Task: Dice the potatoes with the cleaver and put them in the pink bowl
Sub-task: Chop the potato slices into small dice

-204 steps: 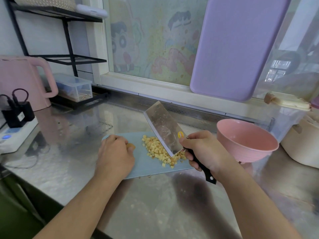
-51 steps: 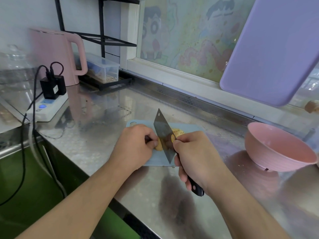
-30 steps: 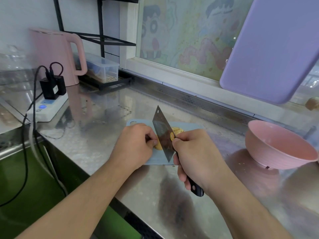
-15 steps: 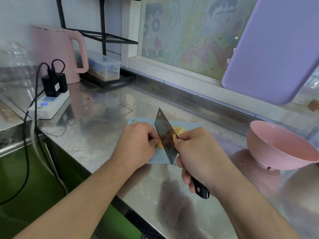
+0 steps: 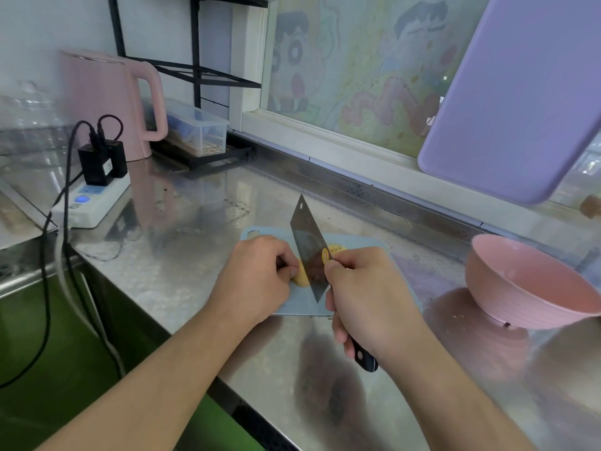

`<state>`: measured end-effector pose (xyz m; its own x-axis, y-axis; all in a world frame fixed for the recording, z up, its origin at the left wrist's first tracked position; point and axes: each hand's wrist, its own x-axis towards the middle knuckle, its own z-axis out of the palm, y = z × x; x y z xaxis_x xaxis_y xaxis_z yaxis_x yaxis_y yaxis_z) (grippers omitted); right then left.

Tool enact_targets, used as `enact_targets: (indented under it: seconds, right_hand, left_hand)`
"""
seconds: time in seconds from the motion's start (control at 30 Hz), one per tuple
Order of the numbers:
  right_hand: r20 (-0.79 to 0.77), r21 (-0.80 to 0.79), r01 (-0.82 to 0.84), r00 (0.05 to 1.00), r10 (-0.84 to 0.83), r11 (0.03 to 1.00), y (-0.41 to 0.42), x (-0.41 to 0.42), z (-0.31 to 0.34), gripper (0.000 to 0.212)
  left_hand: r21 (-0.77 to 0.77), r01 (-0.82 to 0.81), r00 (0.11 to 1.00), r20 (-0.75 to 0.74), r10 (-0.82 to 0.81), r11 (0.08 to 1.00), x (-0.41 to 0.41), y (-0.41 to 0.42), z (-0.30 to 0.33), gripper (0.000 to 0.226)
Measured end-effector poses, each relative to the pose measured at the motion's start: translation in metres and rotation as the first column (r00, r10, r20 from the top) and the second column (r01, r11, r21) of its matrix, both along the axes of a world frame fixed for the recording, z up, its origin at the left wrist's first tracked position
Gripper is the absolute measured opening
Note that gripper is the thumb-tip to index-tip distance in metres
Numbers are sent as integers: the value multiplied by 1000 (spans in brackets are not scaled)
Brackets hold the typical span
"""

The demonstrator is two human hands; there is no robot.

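One brushed-steel counter (image 5: 201, 222) carries everything. One smooth round pink bowl (image 5: 533, 288) sits well right of the knife grip. One thin pale-blue cutting board (image 5: 357, 245) lies under both hands. The right hand (image 5: 374, 297) wraps one flat steel cleaver (image 5: 307, 245) by its black handle. The left hand (image 5: 257, 278) pinches one yellow potato piece (image 5: 300, 275) against the blade.

Soft daylight from the window (image 5: 351, 70) glares off the steel counter (image 5: 201, 222); wide-angle edges bend, details slightly blurred.
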<state>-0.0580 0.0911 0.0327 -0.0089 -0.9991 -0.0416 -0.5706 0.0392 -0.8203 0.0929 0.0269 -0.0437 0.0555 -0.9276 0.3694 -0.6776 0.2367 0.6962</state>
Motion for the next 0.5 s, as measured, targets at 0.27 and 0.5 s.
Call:
enact_targets:
  seconds: [0.27,0.5]
  right_hand:
    - [23,14,-4,1000,3,1000,2,-1,4,36]
    - [13,42,5,1000,-6,999,2,5,0,30]
  left_hand:
    - [-23,0,998,55,1,1000,0,1,0,20]
    - [-45,7,994,106,-2,999,-1,3,1,20]
